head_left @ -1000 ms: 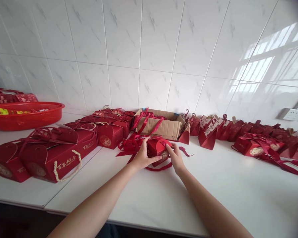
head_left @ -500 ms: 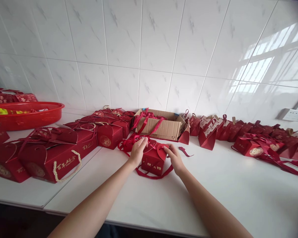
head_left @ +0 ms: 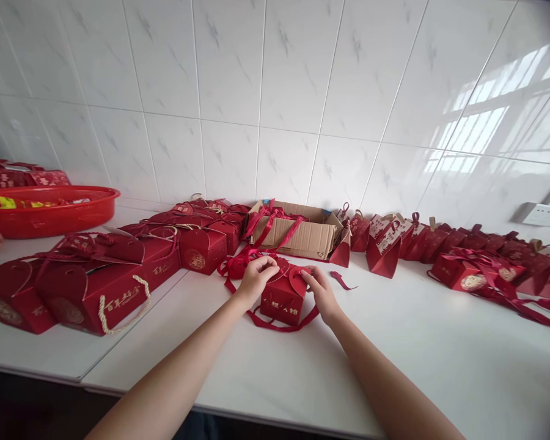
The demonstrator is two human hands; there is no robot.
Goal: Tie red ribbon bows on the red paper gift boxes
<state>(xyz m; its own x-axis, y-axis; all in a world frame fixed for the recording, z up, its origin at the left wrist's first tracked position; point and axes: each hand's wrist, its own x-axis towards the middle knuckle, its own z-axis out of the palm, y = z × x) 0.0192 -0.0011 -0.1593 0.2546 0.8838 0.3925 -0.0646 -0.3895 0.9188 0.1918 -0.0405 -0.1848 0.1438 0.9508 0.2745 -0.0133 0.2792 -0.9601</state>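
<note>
A small red gift box (head_left: 282,299) with gold lettering on its front sits on the white table before me. Red ribbon (head_left: 297,327) curves in a loop around its base and bunches up at its left. My right hand (head_left: 321,293) pinches the rounded flap (head_left: 297,279) at the box's right side. At the top left of the box my left hand (head_left: 256,278) has thumb and fingertips closed together; what lies between them is hidden. A short cut piece of ribbon (head_left: 341,280) lies right of the box.
Behind stands a cardboard box (head_left: 297,239) with red ribbons hanging over its side. Several larger red gift boxes (head_left: 119,293) fill the left, beside a red plastic basket (head_left: 64,214). Small red bags (head_left: 385,250) line the tiled wall at right, near a ribboned red box (head_left: 456,269).
My left fingers have drawn in to a pinch over the box's top and moved slightly right. My right hand stays at the flap. At the far left edge, a person's hand has gone from view.
</note>
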